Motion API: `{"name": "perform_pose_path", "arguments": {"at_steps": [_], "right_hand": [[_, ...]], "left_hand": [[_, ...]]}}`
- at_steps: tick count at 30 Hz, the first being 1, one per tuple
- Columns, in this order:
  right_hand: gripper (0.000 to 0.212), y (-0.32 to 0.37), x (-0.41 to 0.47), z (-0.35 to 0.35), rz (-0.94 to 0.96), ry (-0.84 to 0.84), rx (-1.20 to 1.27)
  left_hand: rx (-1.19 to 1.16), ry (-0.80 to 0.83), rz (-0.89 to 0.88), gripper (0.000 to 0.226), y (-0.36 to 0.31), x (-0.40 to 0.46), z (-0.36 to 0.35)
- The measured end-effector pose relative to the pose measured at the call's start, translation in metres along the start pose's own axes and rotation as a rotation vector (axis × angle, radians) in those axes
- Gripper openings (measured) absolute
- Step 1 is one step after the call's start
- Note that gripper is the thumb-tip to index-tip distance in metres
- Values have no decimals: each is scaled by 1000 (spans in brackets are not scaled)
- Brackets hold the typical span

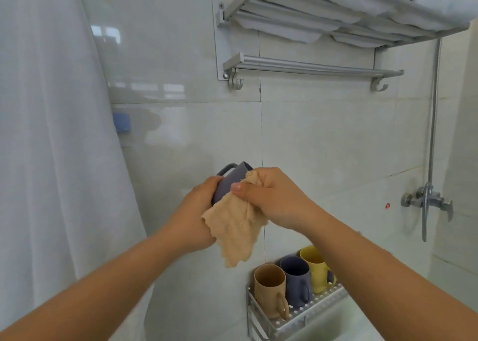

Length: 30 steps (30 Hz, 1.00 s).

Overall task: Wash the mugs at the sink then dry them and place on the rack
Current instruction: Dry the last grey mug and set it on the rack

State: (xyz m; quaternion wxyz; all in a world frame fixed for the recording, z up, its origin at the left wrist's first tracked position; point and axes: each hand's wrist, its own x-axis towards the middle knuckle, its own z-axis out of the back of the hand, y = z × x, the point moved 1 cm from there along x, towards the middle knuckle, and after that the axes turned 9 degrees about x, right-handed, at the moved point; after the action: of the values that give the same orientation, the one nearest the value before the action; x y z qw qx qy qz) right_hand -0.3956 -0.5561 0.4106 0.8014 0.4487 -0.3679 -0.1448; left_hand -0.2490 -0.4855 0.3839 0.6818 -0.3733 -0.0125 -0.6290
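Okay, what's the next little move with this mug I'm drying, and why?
Probably keep twisting the beige cloth inside the grey-blue mug: the right hand has it stuffed into the mouth, the left hand grips the body, unracked.

My cloth (236,226) and left hand (192,217) hide most of the mug (230,182) — its mouth can't be seen. The rack's (297,317) near corner runs off the bottom edge — towels (362,6) cut off above.
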Motion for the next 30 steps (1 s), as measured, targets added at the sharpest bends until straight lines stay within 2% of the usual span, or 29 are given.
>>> {"name": "perform_pose_path", "arguments": {"at_steps": [3, 5, 7, 9, 13, 16, 18, 19, 20, 22, 23, 24, 25, 27, 28, 29, 30], "right_hand": [[22, -1, -1, 15, -13, 146, 70], [19, -1, -1, 17, -5, 220, 59], [18, -2, 0, 17, -12, 210, 64], [22, -7, 2, 13, -17, 169, 69], [20, -16, 5, 2, -37, 48, 60], [13, -22, 3, 4, -65, 55, 81], [16, -28, 1, 12, -59, 44, 3], [18, -30, 0, 17, -49, 34, -40], [20, -32, -1, 21, -43, 32, -54], [23, -32, -3, 26, -29, 73, -21], [22, -30, -3, 27, -18, 109, -5], [19, -26, -4, 26, -9, 151, 1], [15, -22, -5, 23, 0, 200, 3], [15, -14, -4, 16, 14, 296, -4], [20, -12, -3, 13, 14, 329, -7], [24, -10, -2, 11, 10, 352, -8], [27, -10, -1, 11, 3, 361, -3]], "left_hand": [[-330, 391, 81, 75, 8, 6, 24], [-364, 476, 66, 79, 10, 9, 28], [-315, 405, 33, 70, 8, 8, 25], [-251, 269, 11, 61, 4, 7, 17], [111, 3, -105, 67, 6, 6, -3], [126, 40, -181, 71, 8, -1, -9], [150, 78, -197, 74, 12, -11, 4], [132, 40, -194, 64, 13, -17, 15], [36, -66, -199, 45, 11, -21, 24], [-306, -352, -114, 4, 11, -18, 39], [-462, -383, -6, 8, 21, -5, 39], [-544, -286, 96, 11, 26, 3, 39], [-594, -95, 170, 19, 30, 7, 38], [-658, 379, 305, 77, 36, 18, 38], [-625, 631, 291, 77, 35, 21, 39], [-569, 854, 199, 61, 31, 22, 38], [-526, 947, 119, 51, 28, 21, 37]]}}
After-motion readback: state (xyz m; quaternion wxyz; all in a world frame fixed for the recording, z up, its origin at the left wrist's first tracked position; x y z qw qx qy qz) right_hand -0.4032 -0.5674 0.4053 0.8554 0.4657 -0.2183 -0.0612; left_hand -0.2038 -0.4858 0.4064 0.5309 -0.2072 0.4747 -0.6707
